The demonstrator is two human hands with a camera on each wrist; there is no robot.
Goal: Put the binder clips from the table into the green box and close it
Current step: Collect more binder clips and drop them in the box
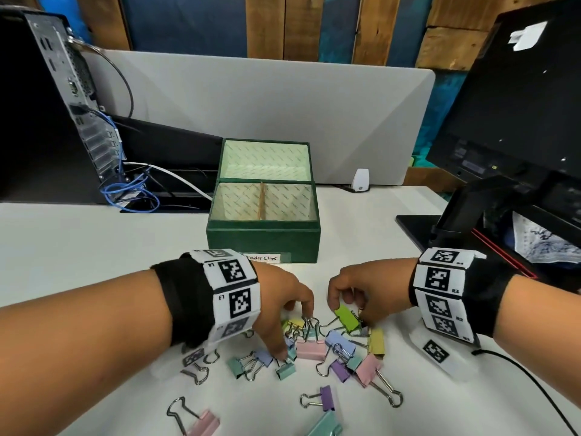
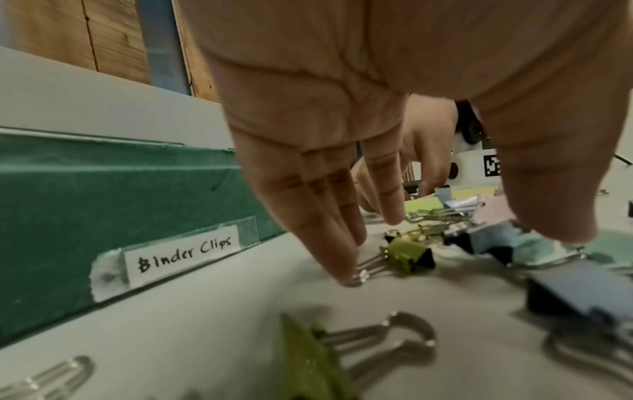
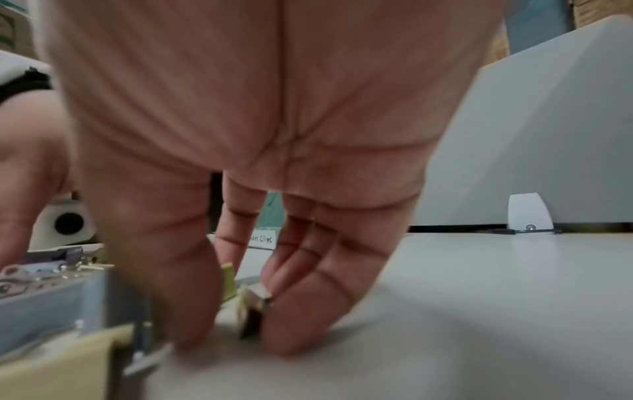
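White desk [image 1: 78,247] and a grey divider [image 1: 283,105] frame the job. The green box [image 1: 264,239] stands open just behind the binder clips [image 1: 317,349], so each trip is short. The left hand [image 1: 279,297] reaches down with fingers straight and spread, one tip touching a small clip's wire. The right hand [image 1: 367,291] seems to pinch a green clip [image 1: 345,317], though blur hides the grip.
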